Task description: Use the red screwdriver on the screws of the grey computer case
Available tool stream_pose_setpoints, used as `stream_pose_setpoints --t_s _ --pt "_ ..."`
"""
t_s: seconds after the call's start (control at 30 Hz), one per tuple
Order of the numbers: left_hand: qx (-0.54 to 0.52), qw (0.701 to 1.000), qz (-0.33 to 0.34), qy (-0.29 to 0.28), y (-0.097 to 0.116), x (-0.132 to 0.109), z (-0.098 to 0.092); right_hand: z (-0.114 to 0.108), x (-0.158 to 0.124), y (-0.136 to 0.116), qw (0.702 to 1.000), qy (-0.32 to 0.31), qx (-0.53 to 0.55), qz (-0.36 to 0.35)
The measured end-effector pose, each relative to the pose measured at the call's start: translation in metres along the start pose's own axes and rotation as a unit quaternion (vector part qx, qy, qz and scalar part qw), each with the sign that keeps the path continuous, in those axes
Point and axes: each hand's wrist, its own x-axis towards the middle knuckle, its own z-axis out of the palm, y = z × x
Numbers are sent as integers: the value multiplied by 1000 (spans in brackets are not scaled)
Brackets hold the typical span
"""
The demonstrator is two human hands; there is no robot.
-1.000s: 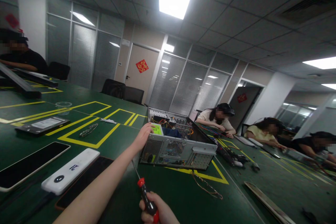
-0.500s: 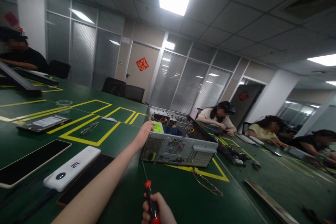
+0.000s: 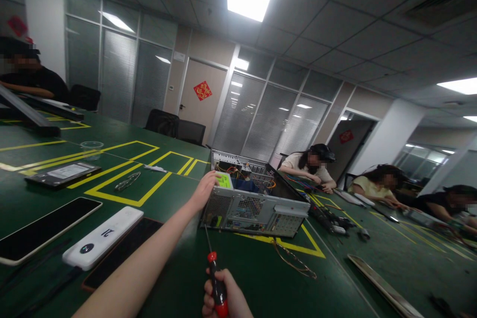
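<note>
An open computer case [image 3: 257, 208] lies on the green table, with its perforated rear panel toward me and wires inside. My left hand [image 3: 206, 190] rests on the near left top edge of the case, against a box with a green label [image 3: 224, 181]; its fingers curl over that edge. My right hand [image 3: 225, 293] is wrapped round the handle of a red and black screwdriver [image 3: 218, 283]. The screwdriver's thin shaft points up and away, its tip by the lower left corner of the rear panel. Whether the tip touches a screw is too small to tell.
Left lie a hard drive [image 3: 64, 174], a phone [image 3: 48, 228], a white power bank [image 3: 102, 238], a dark phone [image 3: 122, 253] and a plastic cup [image 3: 91, 148]. Loose wires [image 3: 294, 261] lie before the case. A long metallic piece [image 3: 383, 285] is at right. Several people sit around.
The screwdriver and my right hand have shifted slightly, the tip moving a little up and right toward the case corner. My left hand has stayed on the case.
</note>
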Motion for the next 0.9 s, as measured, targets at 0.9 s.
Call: stream_pose_setpoints --t_s 0.9 --pt "5 1000 5 9 3 -1 1 -6 15 7 997 -44 -70 -9"
